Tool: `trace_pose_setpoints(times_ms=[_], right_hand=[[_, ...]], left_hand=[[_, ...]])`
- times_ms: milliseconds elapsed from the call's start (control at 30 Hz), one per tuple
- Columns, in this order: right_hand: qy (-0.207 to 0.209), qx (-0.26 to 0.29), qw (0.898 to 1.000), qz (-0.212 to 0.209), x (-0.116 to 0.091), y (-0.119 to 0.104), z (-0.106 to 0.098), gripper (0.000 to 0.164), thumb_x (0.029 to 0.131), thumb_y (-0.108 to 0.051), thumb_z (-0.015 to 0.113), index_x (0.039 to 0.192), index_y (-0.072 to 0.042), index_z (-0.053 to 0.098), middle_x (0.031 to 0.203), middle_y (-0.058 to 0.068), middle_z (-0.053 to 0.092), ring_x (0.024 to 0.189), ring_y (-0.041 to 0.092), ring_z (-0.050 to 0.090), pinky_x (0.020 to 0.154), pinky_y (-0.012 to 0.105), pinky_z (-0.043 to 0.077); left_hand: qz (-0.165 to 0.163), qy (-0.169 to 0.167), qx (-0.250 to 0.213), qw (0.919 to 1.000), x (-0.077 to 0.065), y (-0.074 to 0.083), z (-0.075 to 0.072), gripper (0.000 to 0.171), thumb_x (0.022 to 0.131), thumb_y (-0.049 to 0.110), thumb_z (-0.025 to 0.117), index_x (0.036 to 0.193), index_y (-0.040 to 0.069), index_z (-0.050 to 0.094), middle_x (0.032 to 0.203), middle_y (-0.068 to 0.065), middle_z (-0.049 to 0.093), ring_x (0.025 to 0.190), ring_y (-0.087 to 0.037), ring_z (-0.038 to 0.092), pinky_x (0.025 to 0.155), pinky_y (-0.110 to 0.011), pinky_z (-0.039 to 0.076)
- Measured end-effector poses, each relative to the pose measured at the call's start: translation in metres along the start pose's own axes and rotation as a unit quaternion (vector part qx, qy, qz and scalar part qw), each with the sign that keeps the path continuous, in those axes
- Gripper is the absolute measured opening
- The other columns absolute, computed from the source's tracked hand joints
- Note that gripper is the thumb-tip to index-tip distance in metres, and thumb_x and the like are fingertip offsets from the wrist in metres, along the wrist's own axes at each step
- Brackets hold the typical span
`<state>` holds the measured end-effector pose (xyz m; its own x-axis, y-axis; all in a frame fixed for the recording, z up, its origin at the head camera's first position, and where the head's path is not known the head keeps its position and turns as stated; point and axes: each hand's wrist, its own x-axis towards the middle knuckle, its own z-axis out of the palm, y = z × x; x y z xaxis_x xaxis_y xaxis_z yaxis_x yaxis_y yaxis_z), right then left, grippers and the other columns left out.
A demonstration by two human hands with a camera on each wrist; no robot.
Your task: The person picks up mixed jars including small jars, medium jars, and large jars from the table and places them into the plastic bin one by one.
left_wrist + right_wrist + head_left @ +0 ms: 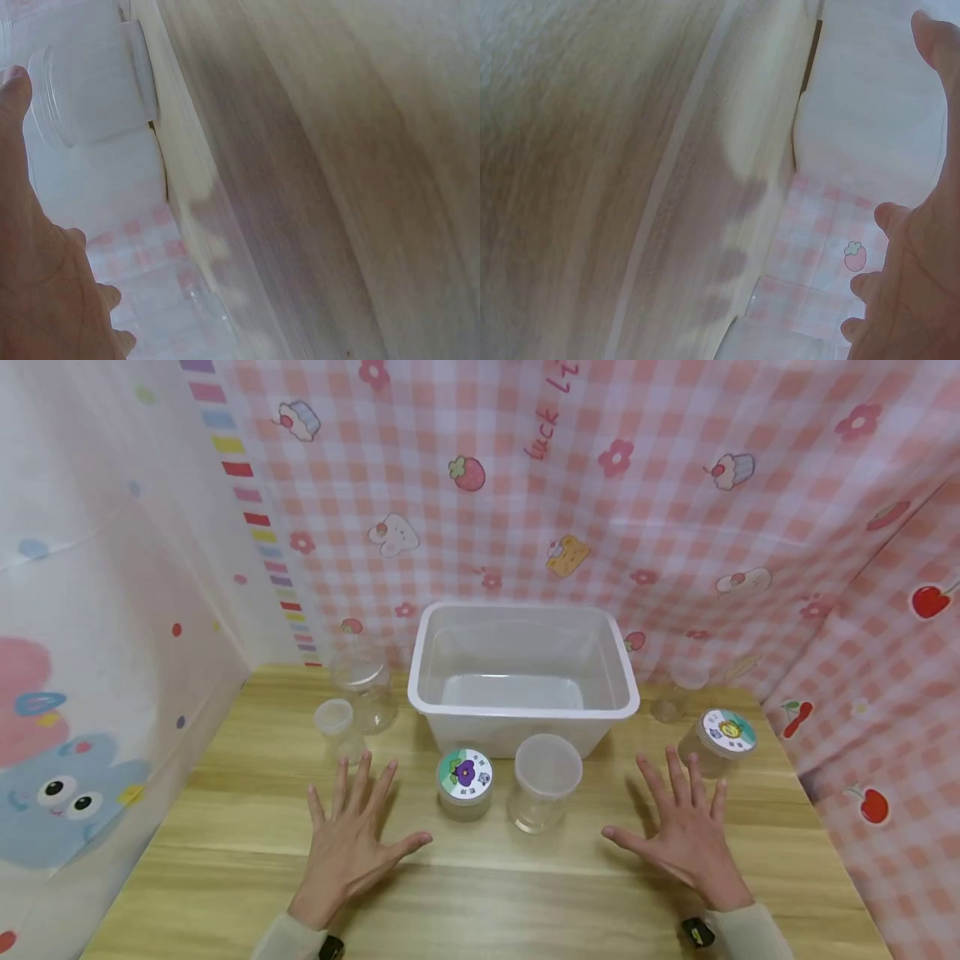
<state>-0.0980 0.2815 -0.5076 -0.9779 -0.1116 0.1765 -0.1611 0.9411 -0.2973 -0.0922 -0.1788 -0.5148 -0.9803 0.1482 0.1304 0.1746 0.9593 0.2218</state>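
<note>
My left hand (pixel 347 843) is spread over the table's left side with its fingers straight, holding nothing. Just beyond its fingertips stands a small clear jar with a frosted lid (pixel 334 718). On the right, my right hand (pixel 686 839) is also spread and holds nothing; its fingers point toward a jar with a sunflower label (pixel 722 739). Between the hands stand a jar with a purple flower label (pixel 465 781) and a taller clear jar with a plain lid (pixel 546 777). The left wrist view shows my left palm (pixel 45 277) beside a clear jar (pixel 97 82).
A white plastic bin (pixel 525 714) stands at the back middle of the wooden table (pixel 480 910). A large clear jar (pixel 367 689) is left of it, and a small clear jar (pixel 675 693) is right of it. A pink checked curtain (pixel 480 527) hangs behind.
</note>
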Motion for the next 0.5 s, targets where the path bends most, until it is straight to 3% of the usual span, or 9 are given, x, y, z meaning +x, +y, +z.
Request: trace_pose_setpoints(times_ms=[300, 500], right_hand=[[0.002, 0.013, 1.0, -0.004, 0.0001, -0.0008, -0.0014, 0.112, 0.077, -0.073, 0.073, 0.164, -0.026, 0.022, 0.174, 0.015, 0.001, 0.16, 0.037, -0.013, 0.118, 0.076, -0.011], [-0.001, 0.034, 0.999, -0.012, 0.0023, -0.0016, -0.0025, 0.113, 0.077, -0.069, 0.075, 0.165, -0.024, 0.021, 0.174, 0.014, -0.001, 0.16, 0.039, -0.01, 0.119, 0.076, -0.008]], left_hand=[[0.0, -0.001, -0.023, 0.9997, 0.0015, 0.0022, -0.003, 0.107, 0.081, 0.084, 0.056, 0.165, 0.034, 0.013, 0.174, -0.006, -0.002, 0.16, -0.036, -0.009, 0.117, -0.081, 0.003], [0.006, 0.022, -0.036, 0.9991, 0.0059, 0.0039, -0.0078, 0.106, 0.083, 0.08, 0.059, 0.165, 0.034, 0.01, 0.175, -0.005, -0.002, 0.161, -0.038, -0.004, 0.118, -0.077, 0.013]])
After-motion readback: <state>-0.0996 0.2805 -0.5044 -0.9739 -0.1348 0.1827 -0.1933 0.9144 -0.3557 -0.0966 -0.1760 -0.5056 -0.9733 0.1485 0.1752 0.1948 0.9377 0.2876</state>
